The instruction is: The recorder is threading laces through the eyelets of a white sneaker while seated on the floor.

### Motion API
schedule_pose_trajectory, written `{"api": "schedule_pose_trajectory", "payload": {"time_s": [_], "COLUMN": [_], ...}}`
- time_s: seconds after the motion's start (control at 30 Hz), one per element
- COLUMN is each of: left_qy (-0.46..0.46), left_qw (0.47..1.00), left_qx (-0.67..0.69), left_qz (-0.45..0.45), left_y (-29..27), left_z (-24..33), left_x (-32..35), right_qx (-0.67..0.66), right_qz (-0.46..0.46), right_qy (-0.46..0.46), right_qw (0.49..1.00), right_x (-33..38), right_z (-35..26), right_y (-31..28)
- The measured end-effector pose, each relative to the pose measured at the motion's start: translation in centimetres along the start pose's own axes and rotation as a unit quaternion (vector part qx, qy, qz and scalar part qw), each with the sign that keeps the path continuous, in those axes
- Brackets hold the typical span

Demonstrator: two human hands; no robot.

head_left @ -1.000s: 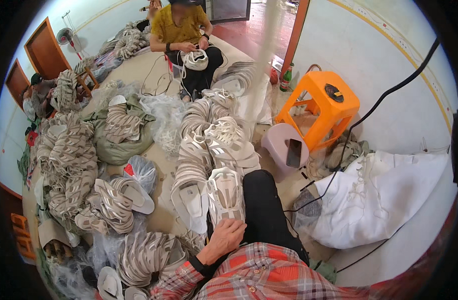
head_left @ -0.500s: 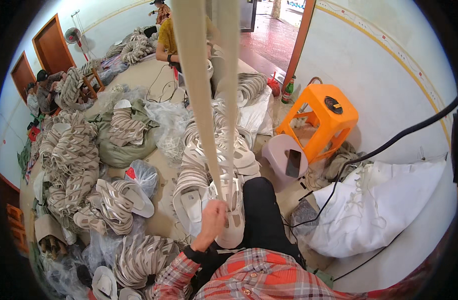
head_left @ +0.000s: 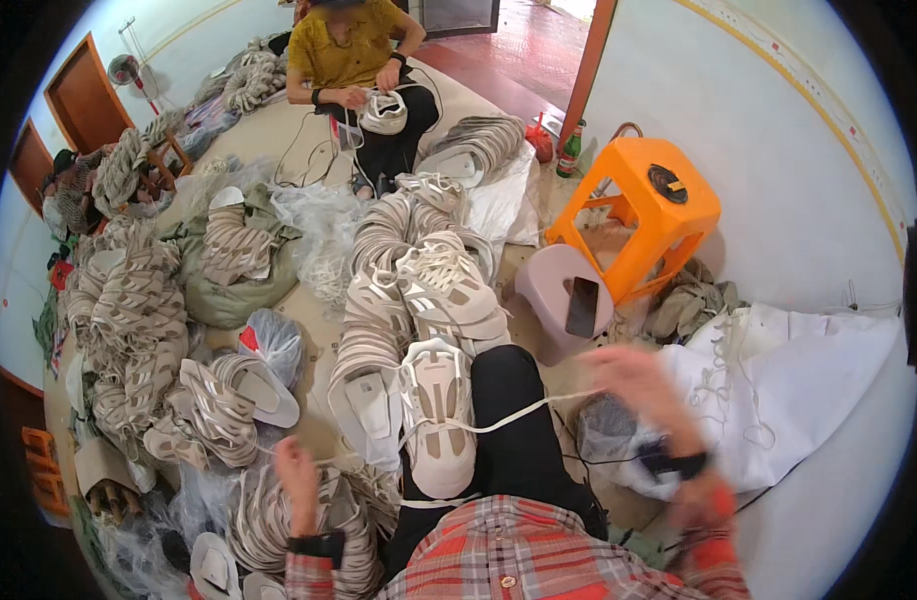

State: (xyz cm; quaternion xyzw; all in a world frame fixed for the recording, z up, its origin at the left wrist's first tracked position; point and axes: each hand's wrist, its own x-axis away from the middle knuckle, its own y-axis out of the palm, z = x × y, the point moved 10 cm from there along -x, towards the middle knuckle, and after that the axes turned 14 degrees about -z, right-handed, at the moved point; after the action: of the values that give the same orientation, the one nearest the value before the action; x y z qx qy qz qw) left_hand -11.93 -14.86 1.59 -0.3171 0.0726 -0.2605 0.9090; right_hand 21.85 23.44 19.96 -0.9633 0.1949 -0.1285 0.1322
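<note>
Our right hand [head_left: 644, 385], which was out of sight a moment ago, now swings out blurred, fingers unreadable, drawing the white lace [head_left: 499, 420] sideways from the shoe [head_left: 437, 415] on our knee, while our left hand [head_left: 299, 480] has dropped open-fingered beside it.

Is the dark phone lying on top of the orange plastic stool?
No, the dark flat phone lies on the low pale round stool, which stands beside the taller orange plastic stool.

Right hand [head_left: 644, 385]: motion-blurred, grip on the lace [head_left: 519, 418] indistinct. Left hand [head_left: 299, 478]: fingers partly blurred. Seated person [head_left: 354, 60]: head cut off by top edge.
</note>
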Motion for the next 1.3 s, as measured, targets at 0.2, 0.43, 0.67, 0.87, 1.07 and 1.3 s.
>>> {"api": "schedule_pose_trajectory", "payload": {"time_s": [0.2,0.43,0.67,0.87,1.07,1.3], "left_qy": [-0.014,-0.044,-0.111,-0.136,0.090,0.076], "left_qw": [0.868,0.832,0.778,0.722,0.684,0.654], "left_qx": [0.158,0.131,0.131,0.180,0.006,-0.027], "left_qz": [-0.470,-0.537,-0.605,-0.654,-0.724,-0.752], "left_y": [20.0,21.8,22.9,22.5,23.1,25.7], "left_z": [18.9,17.9,17.2,16.6,19.6,19.2], "left_x": [0.9,0.7,0.6,1.3,1.1,0.3], "right_qx": [0.161,0.211,0.310,0.302,0.289,0.260], "right_qz": [-0.014,-0.014,0.031,0.030,0.015,-0.017], "right_qy": [0.044,0.020,0.048,0.035,0.021,0.036], "right_qw": [0.986,0.977,0.949,0.952,0.957,0.965], "right_x": [-8.0,-7.2,-7.1,-6.9,-6.7,-7.3], "right_z": [9.2,9.3,9.3,8.1,8.6,9.7], "right_y": [13.9,16.0,17.3,17.8,17.6,17.2]}}
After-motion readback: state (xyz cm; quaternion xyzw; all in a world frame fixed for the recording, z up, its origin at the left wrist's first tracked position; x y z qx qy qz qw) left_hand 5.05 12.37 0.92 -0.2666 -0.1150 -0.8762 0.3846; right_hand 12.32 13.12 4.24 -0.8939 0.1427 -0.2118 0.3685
